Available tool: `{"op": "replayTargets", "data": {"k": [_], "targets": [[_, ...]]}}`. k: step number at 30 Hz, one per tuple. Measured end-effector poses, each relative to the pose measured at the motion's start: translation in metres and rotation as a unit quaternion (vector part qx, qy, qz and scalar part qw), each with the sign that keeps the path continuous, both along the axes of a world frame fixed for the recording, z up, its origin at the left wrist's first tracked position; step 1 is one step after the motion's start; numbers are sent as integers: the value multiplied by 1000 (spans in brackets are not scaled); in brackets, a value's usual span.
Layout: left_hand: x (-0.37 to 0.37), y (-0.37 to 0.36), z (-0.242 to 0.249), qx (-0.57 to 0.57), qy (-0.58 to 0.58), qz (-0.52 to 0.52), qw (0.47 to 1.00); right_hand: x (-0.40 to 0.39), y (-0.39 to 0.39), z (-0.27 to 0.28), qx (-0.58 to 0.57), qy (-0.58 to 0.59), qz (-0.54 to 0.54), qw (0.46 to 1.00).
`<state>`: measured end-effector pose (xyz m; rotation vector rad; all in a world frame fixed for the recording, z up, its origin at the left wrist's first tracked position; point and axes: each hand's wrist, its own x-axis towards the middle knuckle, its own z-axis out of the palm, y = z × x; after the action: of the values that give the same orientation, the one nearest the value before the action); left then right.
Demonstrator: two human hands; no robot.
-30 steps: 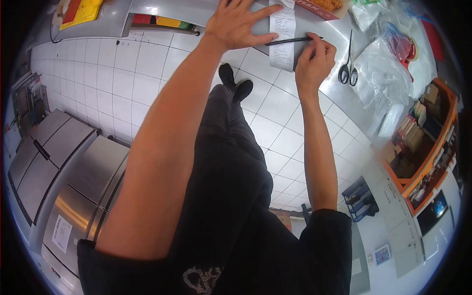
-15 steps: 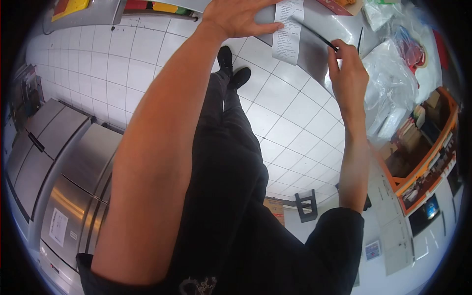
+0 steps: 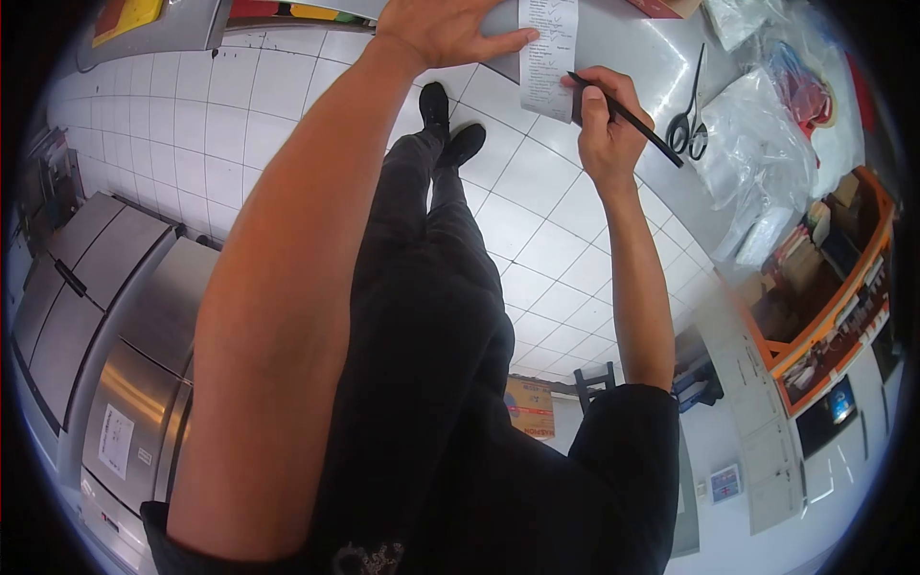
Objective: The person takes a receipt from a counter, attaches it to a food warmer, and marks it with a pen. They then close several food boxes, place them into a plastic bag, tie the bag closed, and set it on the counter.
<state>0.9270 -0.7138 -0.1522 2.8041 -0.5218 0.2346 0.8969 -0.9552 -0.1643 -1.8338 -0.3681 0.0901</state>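
A long printed receipt point(image 3: 549, 62) with several pen ticks lies on the metal counter point(image 3: 637, 48), its lower end hanging past the edge. My left hand point(image 3: 446, 31) is stretched out at the top, partly cut off by the frame, and its thumb reaches the receipt's left side. My right hand point(image 3: 611, 125) grips a black pen point(image 3: 654, 139), the tip at the right side of the receipt's lower part. Right of this hand, scissors point(image 3: 688, 136) with black handles rest on the counter.
Clear plastic bags point(image 3: 757, 158) are heaped on the counter's right. A red box point(image 3: 666, 8) stands at the top edge. Behind me are steel fridges point(image 3: 125, 412) and a cardboard box point(image 3: 530, 407). An orange-framed shelf point(image 3: 834, 278) is at the right.
My right hand has moved left to the receipt, and the pen now slants across it with its tip at the paper. The scissors' handles have come into view. My left hand stays beside the receipt.
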Motion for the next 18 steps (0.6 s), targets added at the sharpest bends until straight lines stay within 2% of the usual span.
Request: {"op": "replayTargets", "data": {"k": [4, 7, 10, 12, 14, 18], "targets": [[1, -2, 3, -7, 0, 6, 1000, 1, 0, 5, -12, -25, 5, 1000], [1, -2, 5, -1, 11, 10, 1000, -1, 1, 7, -7, 26, 2, 1000], [0, -2, 4, -17, 6, 6, 1000, 1, 6, 8, -1, -26, -12, 1000], [2, -1, 7, -26, -7, 3, 1000, 4, 8, 10, -35, -115, -33, 992], [3, -3, 14, -14, -62, -4, 998, 3, 11, 12, -42, -92, -47, 994], [3, -4, 0, 31, -63, 22, 997, 2, 13, 9, -49, -116, -74, 989]]}}
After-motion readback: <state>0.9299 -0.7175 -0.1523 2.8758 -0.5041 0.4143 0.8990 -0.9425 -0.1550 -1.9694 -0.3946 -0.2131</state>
